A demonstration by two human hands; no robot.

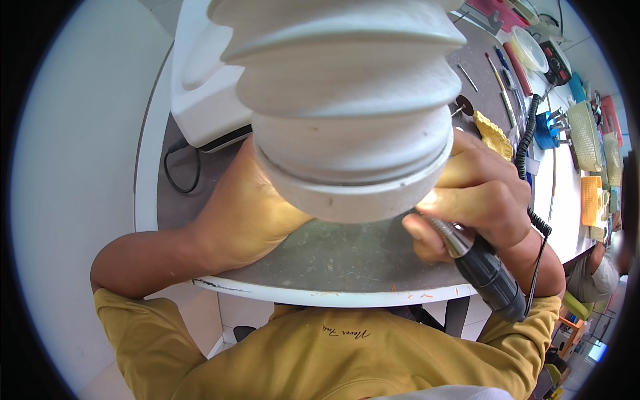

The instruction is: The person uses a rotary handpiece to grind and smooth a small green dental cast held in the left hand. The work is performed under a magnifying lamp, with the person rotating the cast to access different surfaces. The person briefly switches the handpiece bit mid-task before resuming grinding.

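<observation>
**While a wide white ribbed hose hides the fingertips, the right hand grips a black-and-silver cylindrical handpiece**

Nearest of all, a mustard-yellow long-sleeved top with a line of dark script faces the curved near edge of a dark grey, white-rimmed surface. Orange marks and dark scuffs run along that rim.

Just beyond the near edge, right of its middle, the handpiece slants between the right thumb and fingers, its black rear end jutting back over the rim; its working tip is out of sight behind the hose. Opposite, toward the left, the left hand reaches in under the hose mouth; its fingers are covered, so I cannot tell whether they grasp anything.

Past the hands, near the left edge of the surface, stands a smooth white plastic machine with a looped black cable beside it. Toward the right edge, just beyond the right hand, lie a yellow scalloped piece and a brown disc on a thin metal shank, with a coiled black cord alongside.

Farther toward the far right corner are a dark red stick, a translucent round tub and a black box with a red-marked panel.
</observation>
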